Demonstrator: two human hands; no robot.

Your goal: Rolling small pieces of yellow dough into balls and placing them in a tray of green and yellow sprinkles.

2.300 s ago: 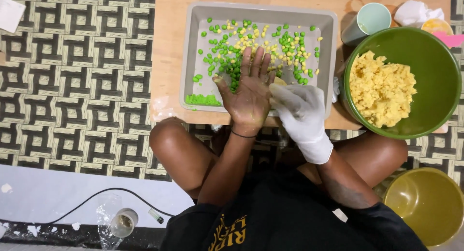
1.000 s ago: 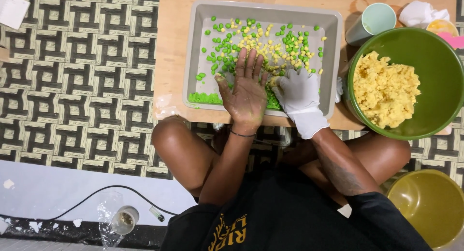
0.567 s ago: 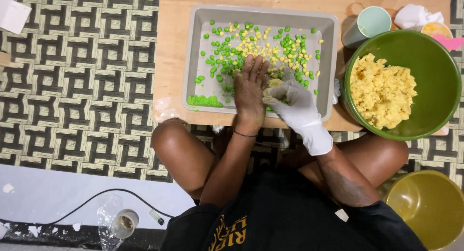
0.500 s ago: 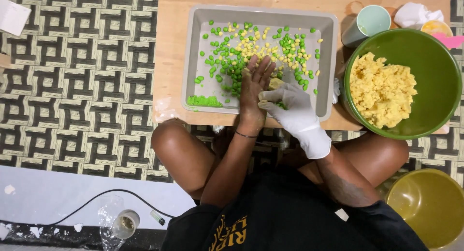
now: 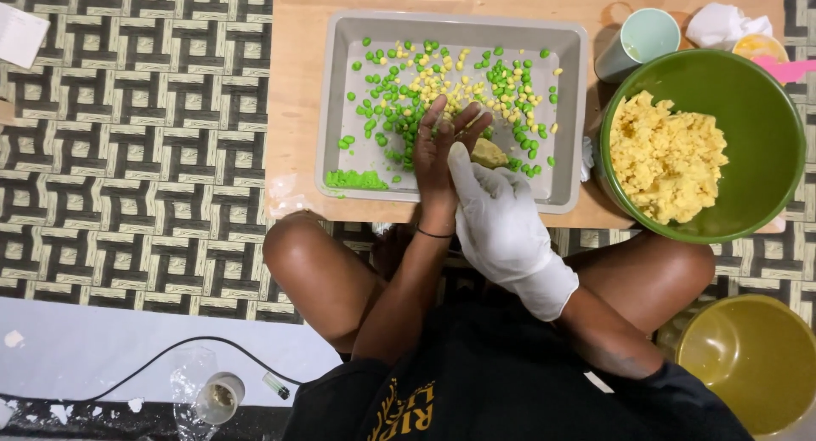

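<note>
Head view, looking down. A grey tray [image 5: 340,110] sits on a low wooden bench [image 5: 293,84], its long axis running left to right and its near rim close to the bench's front edge. Green and yellow pieces [image 5: 442,84] lie scattered across the tray's middle and far half; the left strip and the near corners are mostly bare, apart from a small green heap [image 5: 357,179] by the near rim. Over the tray's near centre, the bare left hand [image 5: 442,148] and the gloved right hand [image 5: 501,216] press together, fingers pointing away from the person, with a yellow lump [image 5: 489,152] between them; it is partly hidden, so its shape cannot be told. Just right of the tray stands a green bowl [image 5: 765,110] of yellow crumble [image 5: 667,156], overhanging the bench's front edge. A pale cup [image 5: 642,42] stands behind the bowl. A yellow bowl [image 5: 748,364] rests on the floor by the right knee.
</note>
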